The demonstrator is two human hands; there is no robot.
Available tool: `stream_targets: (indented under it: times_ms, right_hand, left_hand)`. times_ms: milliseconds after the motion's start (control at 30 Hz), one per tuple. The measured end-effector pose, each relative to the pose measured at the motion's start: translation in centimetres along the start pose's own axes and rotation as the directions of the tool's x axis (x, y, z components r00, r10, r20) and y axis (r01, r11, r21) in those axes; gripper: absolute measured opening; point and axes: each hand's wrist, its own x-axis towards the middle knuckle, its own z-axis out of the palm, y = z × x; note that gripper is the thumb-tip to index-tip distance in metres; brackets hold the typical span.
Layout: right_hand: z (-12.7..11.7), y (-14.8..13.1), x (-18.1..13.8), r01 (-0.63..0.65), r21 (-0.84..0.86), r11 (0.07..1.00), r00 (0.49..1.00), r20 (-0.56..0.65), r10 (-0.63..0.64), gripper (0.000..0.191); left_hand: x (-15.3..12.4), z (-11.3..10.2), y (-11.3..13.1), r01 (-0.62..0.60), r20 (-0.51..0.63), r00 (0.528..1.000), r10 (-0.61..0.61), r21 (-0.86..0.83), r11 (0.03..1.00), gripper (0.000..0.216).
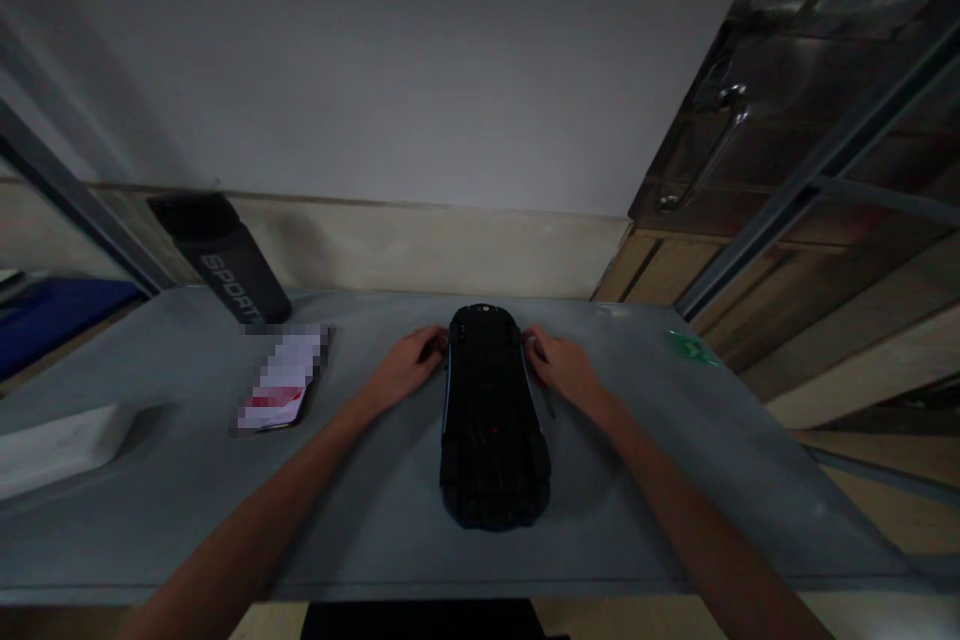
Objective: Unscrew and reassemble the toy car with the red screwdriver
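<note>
A black toy car (491, 390) lies upside down on the grey table (360, 520), its dark underside facing up and its length pointing away from me. My left hand (409, 363) has its fingers curled against the far left side of the car, by a wheel. On the opposite side, my right hand (562, 365) grips the car's edge with bent fingers. Just below the right fingers a thin dark rod (551, 404) shows beside the car; whether the hand touches it is unclear. The fingertips of both hands are partly hidden.
A dark bottle (232, 265) marked SPORT stands at the back left, with a blurred-out phone-like item (281, 385) in front of it. A white box-like object (64, 450) lies at far left. A small green packet (691, 348) is at right. The wall (420, 70) rises behind.
</note>
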Motion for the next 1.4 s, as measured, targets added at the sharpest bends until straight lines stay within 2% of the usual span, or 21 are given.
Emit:
stream_targets:
  times_ms: [667, 1400]
  right_hand:
    - [-0.15, -0.13, 0.02, 0.0, -0.025, 1.0, 1.0, -0.006, 0.0, 0.028]
    - [-0.29, -0.2, 0.02, 0.005, -0.016, 1.0, 1.0, 0.011, -0.005, 0.029]
  left_hand:
    - [-0.08, 0.0, 0.02, -0.036, -0.011, 0.999, 0.036, 0.014, 0.999, 0.027]
    - [0.01, 0.11, -0.16, -0.02, -0.002, 1.0, 0.02, 0.048, 0.999, 0.029]
